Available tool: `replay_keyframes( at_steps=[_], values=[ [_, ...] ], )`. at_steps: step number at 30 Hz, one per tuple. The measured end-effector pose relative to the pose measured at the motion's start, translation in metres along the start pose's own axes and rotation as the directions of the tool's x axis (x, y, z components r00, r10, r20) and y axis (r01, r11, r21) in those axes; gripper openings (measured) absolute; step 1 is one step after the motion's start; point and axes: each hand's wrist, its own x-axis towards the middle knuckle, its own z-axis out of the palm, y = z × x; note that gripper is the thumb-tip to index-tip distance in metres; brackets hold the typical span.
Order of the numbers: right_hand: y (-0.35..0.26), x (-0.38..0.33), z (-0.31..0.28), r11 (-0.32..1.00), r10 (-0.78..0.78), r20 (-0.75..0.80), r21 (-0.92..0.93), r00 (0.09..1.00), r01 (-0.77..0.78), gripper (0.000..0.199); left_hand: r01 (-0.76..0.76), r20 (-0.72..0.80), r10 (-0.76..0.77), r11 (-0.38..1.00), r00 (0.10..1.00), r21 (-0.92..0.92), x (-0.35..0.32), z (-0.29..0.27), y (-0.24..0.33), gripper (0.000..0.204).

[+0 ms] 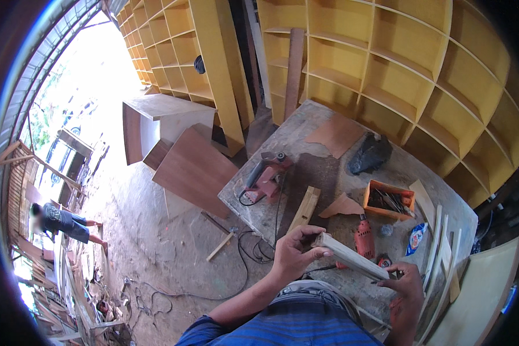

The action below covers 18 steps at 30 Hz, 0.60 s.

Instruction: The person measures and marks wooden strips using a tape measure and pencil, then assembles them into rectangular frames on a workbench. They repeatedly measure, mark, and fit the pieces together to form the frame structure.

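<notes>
Across my front, above the near edge of the workbench [323, 138], I hold a short pale wooden strip [354, 258]. The thumb and fingers of my left hand [299, 248] pinch its left end. At its right end, my right hand [405, 284] is closed around the tip; a small dark bit shows by those fingers, too small to name. Just beyond the strip lies a red power drill [363, 238]. A small round red-and-black item [383, 260] sits near my right hand. A pale wooden block [305, 209] lies beyond my left hand.
The bench also bears a red power sander [266, 181], an orange tool box [370, 199], a black plastic bag [369, 154] and a blue-white packet [416, 239]. Long thin strips [435, 254] lie at right. Cords [213, 297] trail over the floor. Yellow shelving [403, 63] stands behind; another person [69, 224] is far left.
</notes>
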Motion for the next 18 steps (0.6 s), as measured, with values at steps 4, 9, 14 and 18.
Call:
replay_keyframes(
  at_steps=[4, 9, 14, 18],
  values=[
    [0.001, -0.002, 0.001, 0.998, -0.052, 0.004, -0.03, 0.999, 0.052, 0.055, -0.1, -0.033, 0.102, 0.993, 0.994, 0.06, -0.001, 0.003, -0.005, 0.057],
    [-0.008, -0.005, 0.001, 0.997, -0.019, 0.011, -0.081, 1.0, 0.02, 0.054, -0.187, -0.015, 0.192, 0.97, 0.981, 0.152, -0.003, 0.0, -0.021, 0.057],
    [-0.014, -0.005, 0.0, 0.995, 0.027, 0.05, -0.1, 0.998, -0.021, 0.054, -0.196, -0.028, 0.204, 0.964, 0.979, 0.179, -0.002, 0.001, -0.022, 0.057],
    [-0.01, -0.003, 0.002, 0.997, 0.036, 0.051, -0.07, 0.998, -0.032, 0.055, -0.074, -0.049, 0.072, 0.997, 0.996, -0.022, 0.004, 0.004, -0.013, 0.053]
  ],
)
